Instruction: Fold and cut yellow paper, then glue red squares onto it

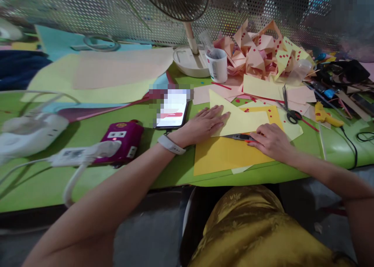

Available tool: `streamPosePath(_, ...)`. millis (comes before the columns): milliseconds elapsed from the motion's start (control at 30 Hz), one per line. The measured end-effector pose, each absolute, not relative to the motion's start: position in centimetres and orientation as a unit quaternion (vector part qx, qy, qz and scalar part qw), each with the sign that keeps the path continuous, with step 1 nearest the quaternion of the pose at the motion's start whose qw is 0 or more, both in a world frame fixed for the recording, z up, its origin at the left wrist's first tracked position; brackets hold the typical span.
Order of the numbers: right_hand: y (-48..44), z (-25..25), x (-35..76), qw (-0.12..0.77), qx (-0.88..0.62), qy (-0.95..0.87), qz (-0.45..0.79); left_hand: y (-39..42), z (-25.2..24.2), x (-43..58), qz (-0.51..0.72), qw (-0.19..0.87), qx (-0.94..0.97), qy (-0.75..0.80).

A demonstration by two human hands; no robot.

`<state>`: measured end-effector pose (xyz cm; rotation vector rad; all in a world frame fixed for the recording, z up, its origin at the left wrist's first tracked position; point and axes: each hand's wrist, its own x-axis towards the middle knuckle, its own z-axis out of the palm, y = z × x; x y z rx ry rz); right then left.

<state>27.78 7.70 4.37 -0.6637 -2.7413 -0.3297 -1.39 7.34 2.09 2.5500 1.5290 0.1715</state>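
Note:
My left hand (204, 123) lies flat with its fingers spread on a pale yellow sheet (238, 122). A white band circles my left wrist. My right hand (270, 141) is closed around the orange and grey handle of a utility knife (240, 137), whose front end points left along the pale sheet's lower edge. Beneath them is a deeper yellow sheet (228, 156) near the table's front edge. Small red paper bits lie around the sheets' upper right part.
A lit phone (174, 109) lies left of my left hand. Scissors (289, 111) and a yellow glue gun (327, 117) are at the right. Behind stand a white cup (217, 66), a fan (191, 62) and folded pink paper (251, 50). Power strips (73, 156) lie left.

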Motion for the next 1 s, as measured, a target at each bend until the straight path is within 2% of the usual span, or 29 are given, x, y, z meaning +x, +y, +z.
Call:
streamPosePath(467, 8.1, 4.2, 26.3, 0.12, -0.222, -0.966, -0.05, 7.2, 2.4, -1.2, 0.053, 0.069, 0.859, 0.505)
streamPosePath(767, 7.0, 4.8, 26.4, 0.126, -0.144, -0.981, -0.027, 7.4, 1.9, -1.6, 0.046, 0.065, 0.859, 0.505)
streamPosePath(867, 7.5, 5.7, 28.0, 0.167, -0.192, -0.966, -0.041, 7.3, 1.9, -1.7, 0.04, 0.069, 0.87, 0.486)
streamPosePath(1000, 10.3, 6.9, 31.4, 0.214, -0.355, -0.908, -0.057, 6.8, 2.5, -1.3, 0.044, 0.077, 0.854, 0.512)
